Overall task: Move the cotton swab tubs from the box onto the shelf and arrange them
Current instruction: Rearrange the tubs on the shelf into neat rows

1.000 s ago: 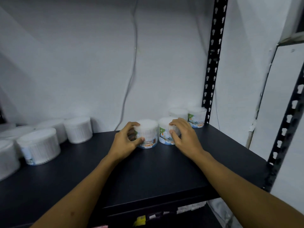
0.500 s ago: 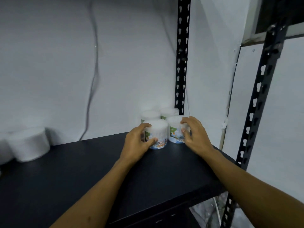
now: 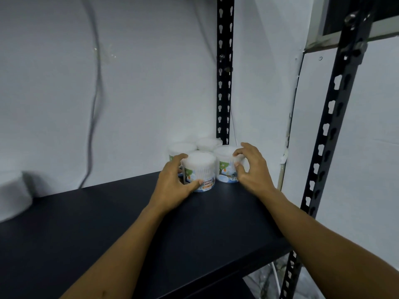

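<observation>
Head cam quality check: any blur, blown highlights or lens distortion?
Head view: the tub lids are blown out white; the label is soft but readable; the tub at far left is smeared; the front post bows from the wide lens; both hands are fairly sharp.

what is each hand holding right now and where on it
The left hand grips the front-left tub round its side wall. The right hand pinches the front-right tub at its right side, near the rim.
</observation>
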A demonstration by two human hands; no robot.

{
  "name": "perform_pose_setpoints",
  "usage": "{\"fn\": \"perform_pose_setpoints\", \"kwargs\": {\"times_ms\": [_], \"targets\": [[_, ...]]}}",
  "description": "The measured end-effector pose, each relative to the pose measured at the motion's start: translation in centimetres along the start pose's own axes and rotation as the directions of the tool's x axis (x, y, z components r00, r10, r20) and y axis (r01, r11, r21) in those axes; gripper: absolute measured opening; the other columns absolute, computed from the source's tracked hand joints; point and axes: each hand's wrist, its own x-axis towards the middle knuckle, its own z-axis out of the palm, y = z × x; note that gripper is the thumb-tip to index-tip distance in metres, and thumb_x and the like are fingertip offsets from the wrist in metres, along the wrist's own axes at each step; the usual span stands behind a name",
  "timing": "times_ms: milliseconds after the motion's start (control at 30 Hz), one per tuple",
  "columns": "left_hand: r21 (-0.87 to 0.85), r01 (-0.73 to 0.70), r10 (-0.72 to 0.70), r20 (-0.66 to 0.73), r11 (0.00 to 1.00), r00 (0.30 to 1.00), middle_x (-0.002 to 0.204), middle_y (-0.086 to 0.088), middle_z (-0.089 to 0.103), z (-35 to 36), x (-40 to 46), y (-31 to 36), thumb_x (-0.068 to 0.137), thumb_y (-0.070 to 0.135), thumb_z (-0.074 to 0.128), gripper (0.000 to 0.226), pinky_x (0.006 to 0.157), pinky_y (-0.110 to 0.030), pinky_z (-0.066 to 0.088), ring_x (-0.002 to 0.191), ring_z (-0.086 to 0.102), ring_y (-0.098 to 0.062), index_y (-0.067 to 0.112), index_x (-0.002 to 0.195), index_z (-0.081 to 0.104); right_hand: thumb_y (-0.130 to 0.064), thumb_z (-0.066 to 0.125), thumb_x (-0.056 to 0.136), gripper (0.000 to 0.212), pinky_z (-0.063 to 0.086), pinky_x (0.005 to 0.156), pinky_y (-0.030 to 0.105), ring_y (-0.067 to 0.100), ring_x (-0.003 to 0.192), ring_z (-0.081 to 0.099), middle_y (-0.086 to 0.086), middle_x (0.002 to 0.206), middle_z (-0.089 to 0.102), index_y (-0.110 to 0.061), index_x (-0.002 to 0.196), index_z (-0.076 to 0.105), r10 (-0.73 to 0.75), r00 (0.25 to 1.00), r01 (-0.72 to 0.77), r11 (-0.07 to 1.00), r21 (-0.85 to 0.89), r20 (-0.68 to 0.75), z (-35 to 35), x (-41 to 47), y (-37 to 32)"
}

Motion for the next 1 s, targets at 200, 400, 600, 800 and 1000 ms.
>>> {"fn": "perform_pose_setpoints", "kwargs": {"times_ms": [200, 400, 600, 800, 1000], "targets": [[-0.044, 0.038, -0.036, 0.041, 0.998, 0.999, 0.104, 0.025, 0.05, -0.29, 0.02, -0.23, 0.072, 0.03, 0.082, 0.066, 0.074, -0.011, 0.046, 0.098, 0.057, -0.002, 0.036, 0.125, 0.043, -0.007, 0.057, 0.079, 0.024, 0.049, 0.093, 0.042, 0.014, 0.107, 0.053, -0.003, 0.112, 0.057, -0.017, 0.101, 0.06, -0.016, 1.0, 0.018, 0.997, 0.071, -0.02, 0.08, 0.19, 0.34], [-0.047, 0.069, -0.067, 0.043, 0.997, 0.997, 0.11, 0.005, 0.056, -0.23, 0.2, -0.56, 0.074, 0.028, 0.08, 0.069, 0.075, -0.014, 0.05, 0.098, 0.06, -0.008, 0.032, 0.13, 0.04, -0.005, 0.06, 0.078, 0.027, 0.05, 0.092, 0.042, 0.012, 0.106, 0.054, -0.005, 0.11, 0.058, -0.017, 0.102, 0.061, 0.013, 0.999, -0.01, 0.994, 0.108, -0.03, 0.27, 0.19, 0.64], [-0.071, 0.091, -0.087, 0.059, 0.993, 0.994, 0.114, 0.002, 0.057, -0.22, 0.2, -0.59, 0.075, 0.029, 0.08, 0.07, 0.081, -0.02, 0.052, 0.1, 0.061, -0.01, 0.035, 0.131, 0.039, -0.004, 0.061, 0.079, 0.027, 0.05, 0.092, 0.042, 0.011, 0.107, 0.054, -0.007, 0.111, 0.057, -0.016, 0.103, 0.063, 0.016, 0.999, -0.012, 0.993, 0.12, -0.031, 0.4, 0.15, 0.54], [-0.065, 0.093, -0.089, 0.059, 0.994, 0.994, 0.116, 0.002, 0.058, -0.23, 0.19, -0.56, 0.075, 0.029, 0.08, 0.072, 0.084, -0.022, 0.052, 0.103, 0.06, -0.012, 0.034, 0.133, 0.038, 0.0, 0.062, 0.08, 0.034, 0.048, 0.097, 0.035, 0.016, 0.118, 0.051, 0.001, 0.126, 0.052, -0.017, 0.11, 0.064, 0.073, 0.997, -0.068, 0.985, 0.156, -0.03, 0.38, 0.15, 0.59], [-0.059, 0.091, -0.088, 0.056, 0.994, 0.995, 0.112, 0.004, 0.057, -0.27, 0.12, -0.43, 0.075, 0.028, 0.08, 0.072, 0.078, -0.017, 0.049, 0.099, 0.059, -0.009, 0.036, 0.132, 0.037, 0.0, 0.056, 0.086, 0.03, 0.047, 0.077, 0.008, 0.016, 0.103, 0.06, -0.001, 0.121, 0.058, -0.019, 0.107, 0.066, 0.233, 0.968, -0.204, 0.943, 0.263, -0.087, 0.01, 0.27, 0.42]]}}
